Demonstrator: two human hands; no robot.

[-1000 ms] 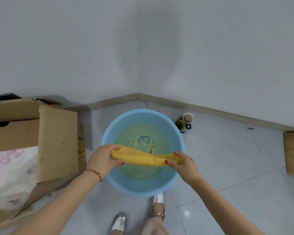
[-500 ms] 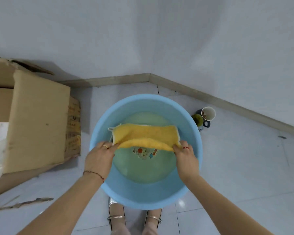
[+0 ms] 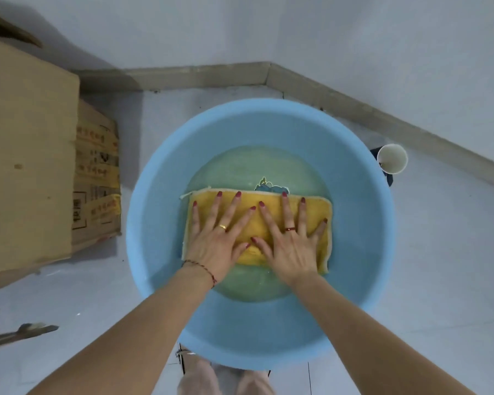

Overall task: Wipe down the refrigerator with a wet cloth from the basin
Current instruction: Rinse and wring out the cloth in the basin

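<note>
Cloth [image 3: 317, 218] soaked, limp, heavy; I press left hand [image 3: 216, 240] and right hand [image 3: 290, 246] flat, fingers spread. Judge: pinch corners beyond fingertips, above basin [image 3: 362, 252].

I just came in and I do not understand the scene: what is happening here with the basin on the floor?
A person is soaking a yellow rectangular cloth in a round light-blue plastic basin that holds shallow water. The left hand and the right hand lie flat on the cloth with fingers spread, pressing it down side by side. A brown cardboard box stands left of the basin, and a white paper cup stands at its right. No refrigerator is in view.
</note>
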